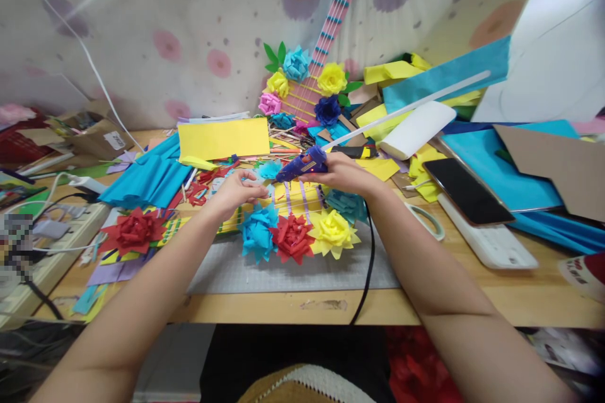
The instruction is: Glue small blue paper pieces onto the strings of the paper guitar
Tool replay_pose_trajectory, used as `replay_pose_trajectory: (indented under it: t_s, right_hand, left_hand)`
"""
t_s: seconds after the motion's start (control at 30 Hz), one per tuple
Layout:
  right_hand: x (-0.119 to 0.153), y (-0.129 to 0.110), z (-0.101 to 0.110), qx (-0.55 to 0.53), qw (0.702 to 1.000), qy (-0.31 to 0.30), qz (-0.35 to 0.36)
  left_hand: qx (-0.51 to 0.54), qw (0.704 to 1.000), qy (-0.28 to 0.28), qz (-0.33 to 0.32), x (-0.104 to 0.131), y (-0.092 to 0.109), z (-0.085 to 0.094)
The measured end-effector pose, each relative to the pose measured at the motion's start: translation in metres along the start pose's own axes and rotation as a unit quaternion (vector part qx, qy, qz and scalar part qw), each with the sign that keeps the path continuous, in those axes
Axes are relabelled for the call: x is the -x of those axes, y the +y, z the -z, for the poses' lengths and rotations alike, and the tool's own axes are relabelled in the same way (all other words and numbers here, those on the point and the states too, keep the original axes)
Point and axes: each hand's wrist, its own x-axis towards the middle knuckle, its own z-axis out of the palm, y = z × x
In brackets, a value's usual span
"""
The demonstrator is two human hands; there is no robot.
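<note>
My right hand (347, 173) is wrapped round a blue glue gun (302, 164), with a long white glue stick (406, 110) rising from its back. The gun's nozzle points left, close to the fingertips of my left hand (241, 192). Those fingers are pinched together; whatever they hold is too small to make out. Below both hands lies a yellow paper guitar (297, 195) with purple strips. Along its near edge sit a blue paper flower (259, 232), a red paper flower (293, 237) and a yellow paper flower (332, 232). A light blue flower (270, 169) shows just behind the nozzle.
A black cord (371, 264) hangs over the table's front edge. At right lie a phone (467, 191), a white case (489, 236) and a tape roll (428, 220). A pink flowered guitar (326, 44) leans at the back. Power strips (51, 252) stand left.
</note>
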Motion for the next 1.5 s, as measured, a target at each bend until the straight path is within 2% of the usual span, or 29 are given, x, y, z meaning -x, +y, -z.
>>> replay_pose_trajectory:
  t_s: [0.2, 0.43, 0.73, 1.0, 1.4, 1.5]
  right_hand:
    - [0.0, -0.003, 0.002, -0.026, 1.0, 0.005, -0.008]
    - [0.003, -0.007, 0.006, -0.15, 0.983, 0.065, -0.081]
    - [0.005, -0.011, 0.012, -0.204, 0.967, 0.103, -0.111]
    - [0.006, -0.006, 0.012, -0.206, 0.966, 0.097, -0.119]
    - [0.007, -0.004, 0.018, -0.231, 0.959, 0.111, -0.121]
    - [0.007, -0.003, 0.019, -0.237, 0.958, 0.115, -0.111]
  left_hand:
    - [-0.006, 1.0, -0.018, -0.012, 0.0, -0.002, 0.002]
    - [0.027, 0.999, -0.029, -0.02, 0.0, -0.002, 0.007]
    - [0.078, 0.997, -0.005, 0.018, 0.004, -0.002, 0.007]
    - [0.009, 1.0, -0.026, 0.007, 0.003, -0.006, 0.008]
    - [-0.065, 0.996, 0.025, -0.058, 0.006, 0.005, -0.005]
    - [-0.083, 0.994, 0.022, -0.069, 0.006, 0.005, -0.005]
